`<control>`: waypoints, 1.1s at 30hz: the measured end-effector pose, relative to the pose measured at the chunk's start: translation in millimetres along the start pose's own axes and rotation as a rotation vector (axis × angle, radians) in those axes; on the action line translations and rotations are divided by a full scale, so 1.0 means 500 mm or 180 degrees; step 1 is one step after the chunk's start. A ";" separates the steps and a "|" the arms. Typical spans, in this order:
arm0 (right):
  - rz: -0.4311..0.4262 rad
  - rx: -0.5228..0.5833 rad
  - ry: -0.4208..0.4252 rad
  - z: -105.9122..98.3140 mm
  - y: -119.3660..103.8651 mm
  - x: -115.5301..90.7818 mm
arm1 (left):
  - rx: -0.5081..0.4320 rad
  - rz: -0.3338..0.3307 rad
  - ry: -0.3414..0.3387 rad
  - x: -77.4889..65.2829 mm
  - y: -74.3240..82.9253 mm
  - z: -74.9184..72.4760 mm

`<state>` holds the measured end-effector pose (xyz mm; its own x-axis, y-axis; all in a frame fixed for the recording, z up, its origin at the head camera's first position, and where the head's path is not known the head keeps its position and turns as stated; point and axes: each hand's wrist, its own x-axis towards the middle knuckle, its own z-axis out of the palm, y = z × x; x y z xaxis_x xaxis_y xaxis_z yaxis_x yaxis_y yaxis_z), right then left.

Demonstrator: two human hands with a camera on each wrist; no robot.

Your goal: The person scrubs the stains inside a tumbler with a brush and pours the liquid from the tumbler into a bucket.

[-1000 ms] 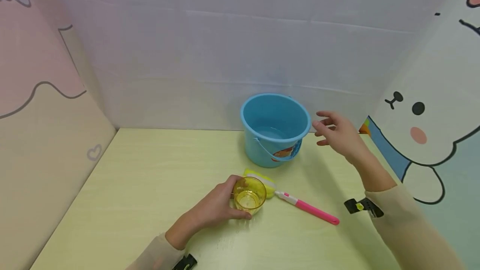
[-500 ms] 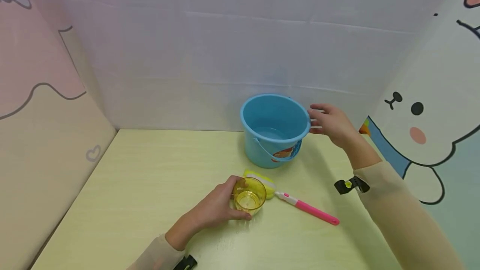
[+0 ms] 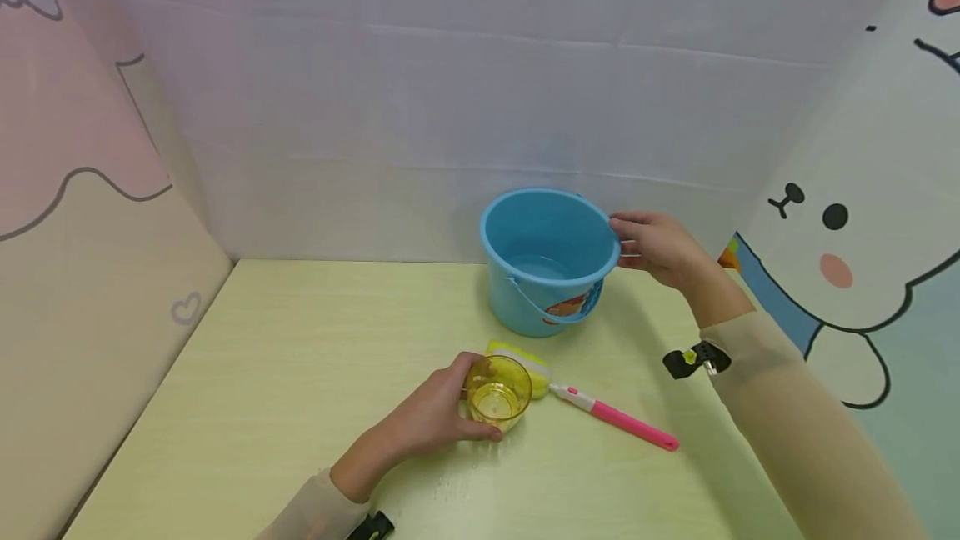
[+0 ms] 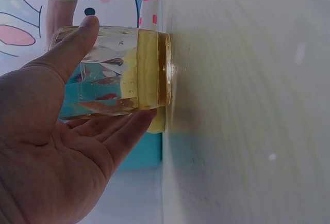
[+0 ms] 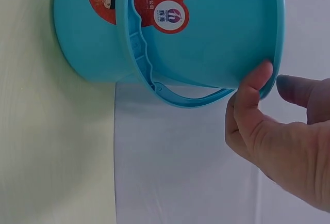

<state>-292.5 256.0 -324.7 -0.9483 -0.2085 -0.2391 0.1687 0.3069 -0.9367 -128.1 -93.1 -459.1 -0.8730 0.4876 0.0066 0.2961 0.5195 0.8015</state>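
Observation:
My left hand [image 3: 431,415] grips a transparent yellow cup [image 3: 500,394] low over the table, thumb on its near side and fingers behind. In the left wrist view the cup's base [image 4: 165,69] is at the tabletop. At the back, my right hand [image 3: 656,248] holds the right rim of a blue bucket [image 3: 551,236]. The right wrist view has curled fingers [image 5: 252,95] on the rim's outside and the thumb [image 5: 296,91] at its edge. Clear liquid seems to lie in the bucket's bottom. Behind the cup lies a sponge brush with a pink-and-white handle [image 3: 622,422].
The brush's yellow sponge head [image 3: 538,373] is partly hidden by the cup. Water drops wet the pale table [image 3: 300,357] near the left hand. A white back wall [image 3: 360,140] rises just behind the bucket, and printed panels stand on both sides.
My right hand has moved left from beside the bucket and taken hold of its rim. The left hand and cup have stayed in place.

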 end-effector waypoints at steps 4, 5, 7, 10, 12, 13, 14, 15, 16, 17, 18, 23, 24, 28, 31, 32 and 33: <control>0.0052 0.0102 -0.0044 -0.002 0.003 0.004 | -0.0006 0.0001 -0.0002 0.000 0.001 -0.001; 0.0057 0.0123 -0.0055 -0.002 0.003 0.005 | -0.0008 0.0005 -0.0004 0.000 0.001 -0.001; 0.0061 0.0164 -0.0071 -0.002 0.004 0.006 | -0.0012 0.0011 -0.0002 0.000 0.001 -0.001; 0.0054 0.0216 -0.0094 -0.003 0.005 0.007 | -0.0016 0.0012 0.0000 0.000 0.001 -0.001; 0.0046 0.0250 -0.0110 -0.003 0.006 0.007 | -0.0017 0.0009 0.0000 0.000 0.001 -0.002; 0.0045 0.0267 -0.0116 -0.003 0.007 0.007 | -0.0018 0.0010 0.0000 0.000 0.000 -0.002; 0.0045 0.0289 -0.0120 -0.003 0.008 0.008 | -0.0018 0.0011 -0.0001 0.000 0.000 -0.002; 0.0045 0.0308 -0.0127 -0.003 0.009 0.008 | -0.0020 0.0011 -0.0003 0.000 0.000 -0.002; 0.0043 0.0324 -0.0131 -0.003 0.010 0.009 | -0.0022 0.0015 -0.0003 0.000 0.000 -0.003; 0.0045 0.0349 -0.0134 -0.003 0.011 0.009 | -0.0032 0.0017 -0.0002 0.000 0.000 -0.003; 0.0048 0.0373 -0.0138 -0.002 0.012 0.009 | -0.0042 0.0021 0.0000 -0.001 -0.001 -0.003; 0.0061 0.0537 -0.0150 0.003 0.012 0.009 | -0.0091 0.0057 0.0028 -0.003 -0.006 -0.005; 0.0062 0.0562 -0.0144 0.004 0.012 0.009 | -0.0092 0.0069 0.0038 -0.004 -0.007 -0.006; 0.0056 0.0644 -0.0111 0.009 0.012 0.010 | -0.0077 0.0097 0.0080 -0.009 -0.006 -0.008; 0.0054 0.0677 -0.0088 0.013 0.012 0.011 | -0.0067 0.0104 0.0112 -0.011 -0.005 -0.010; 0.0055 0.0685 -0.0083 0.013 0.012 0.011 | -0.0073 0.0104 0.0121 -0.012 -0.005 -0.011; 0.0054 0.0682 -0.0076 0.014 0.013 0.012 | -0.0079 0.0103 0.0131 -0.013 -0.005 -0.012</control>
<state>-295.2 250.0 -333.9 -0.9386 -0.2277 -0.2590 0.2404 0.1066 -0.9648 -125.5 -101.7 -457.9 -0.8785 0.4743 0.0568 0.3152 0.4862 0.8150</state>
